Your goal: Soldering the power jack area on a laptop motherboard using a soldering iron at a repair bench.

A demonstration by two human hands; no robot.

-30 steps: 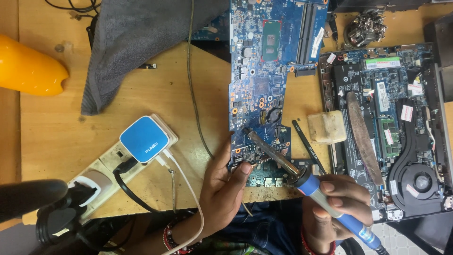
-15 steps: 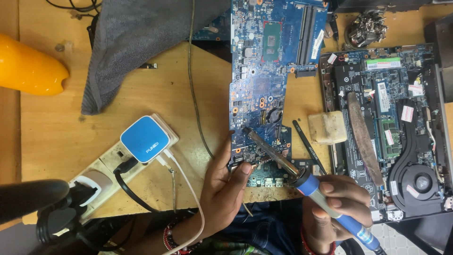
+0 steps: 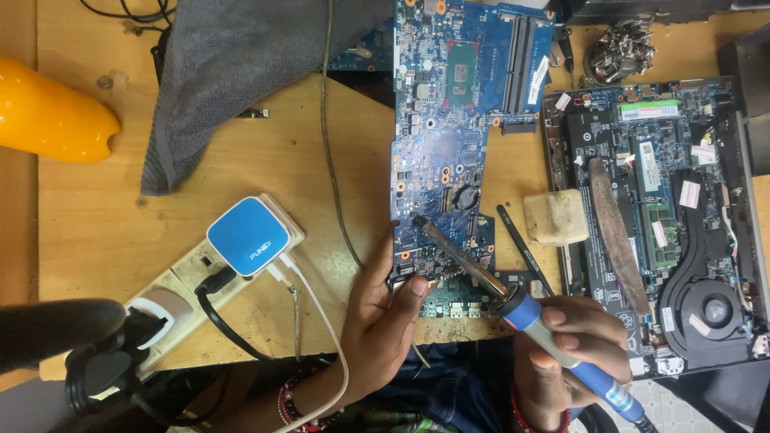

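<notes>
Right hand [image 3: 573, 349] fingers clamped round blue-handled soldering iron [image 3: 513, 301], metal tip touching glossy blue circuit board [image 3: 449, 160] (near its lower edge). Left hand [image 3: 385, 317], fingers loosely together, steadied board on wooden table [image 3: 265, 152].

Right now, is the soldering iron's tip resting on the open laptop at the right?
No. The soldering iron, held in the right hand, points its tip at the blue circuit board, left of the open laptop.
</notes>
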